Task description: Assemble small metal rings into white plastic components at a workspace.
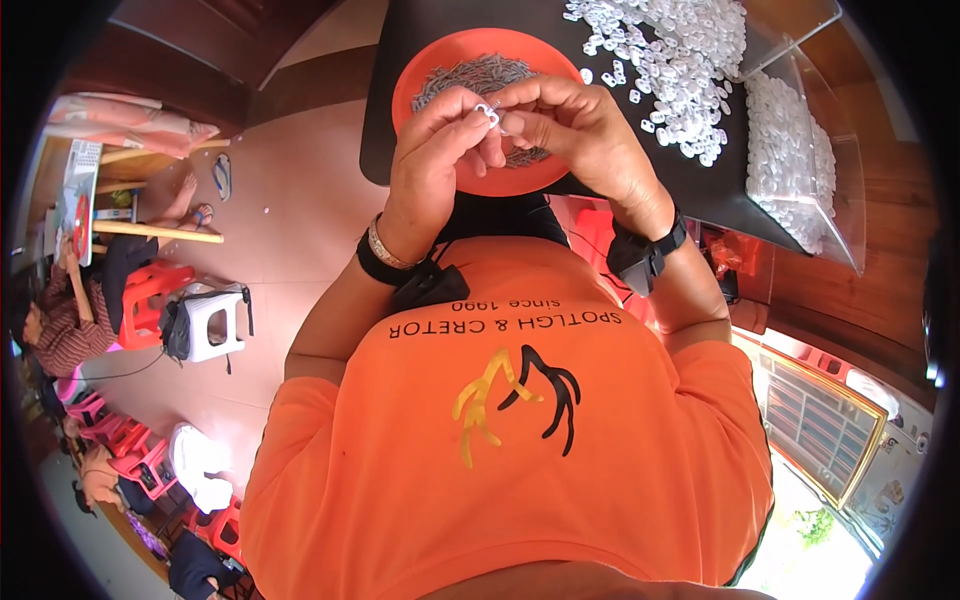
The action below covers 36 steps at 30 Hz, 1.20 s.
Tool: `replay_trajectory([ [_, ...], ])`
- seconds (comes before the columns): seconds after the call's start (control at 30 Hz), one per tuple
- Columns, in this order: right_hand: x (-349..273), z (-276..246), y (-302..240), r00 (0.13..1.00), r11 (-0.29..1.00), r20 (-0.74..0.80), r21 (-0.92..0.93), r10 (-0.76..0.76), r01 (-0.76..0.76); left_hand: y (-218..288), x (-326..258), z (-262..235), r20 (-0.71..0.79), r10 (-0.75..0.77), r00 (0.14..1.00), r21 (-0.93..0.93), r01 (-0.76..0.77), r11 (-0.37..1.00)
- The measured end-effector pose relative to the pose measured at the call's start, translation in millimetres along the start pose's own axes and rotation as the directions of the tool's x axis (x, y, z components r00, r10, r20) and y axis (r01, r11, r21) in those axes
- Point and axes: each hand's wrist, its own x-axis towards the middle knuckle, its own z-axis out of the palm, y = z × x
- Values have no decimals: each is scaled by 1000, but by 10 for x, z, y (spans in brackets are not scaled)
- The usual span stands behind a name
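Above an orange-red bowl [405, 80] my two hands meet. The bowl contains many small grey pin-like pieces [480, 75]. Pinched between thumb and fingers of my left hand [430, 150] is a small white plastic piece [487, 114] with a rounded, looped outline. My right hand [580, 130] has its thumb and index finger closed right beside that piece. Whatever lies between the right fingertips is too small to make out. To the right of my right hand, a loose heap of white two-holed plastic pieces [680, 80] is spread out.
The black table [380, 130] carries the bowl and the heap. A clear plastic bin [850, 215] full of white pieces [790, 150] stands at the right. Off to the left, a seated person [75, 320] works at another table, near a red stool [150, 295] and a white stool [215, 325].
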Motion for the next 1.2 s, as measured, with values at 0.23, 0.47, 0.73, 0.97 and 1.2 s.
replay_trajectory([
  [0.23, -15, 74, 74, 992, 993, -33, 11, -119, 119, -44, -5, -43, 27, -19, 999, -200, 24, 980],
  [0.47, 55, -46, 156, 990, 994, -136, -100, 18, -32, 34, -23, 20, -35, -24, 999, -81, 21, 997],
  [0.73, 62, -30, 82, 976, 991, -184, 85, 115, -101, 31, -59, 55, -174, -34, 984, 191, 68, 979],
  [0.97, 41, -6, 55, 982, 995, -168, 56, 91, -82, 36, -68, 46, -141, -54, 989, 195, 81, 977],
  [1.2, 29, 11, 82, 981, 999, -190, -16, 47, -51, 26, -78, 33, -150, -68, 986, 181, 95, 979],
])
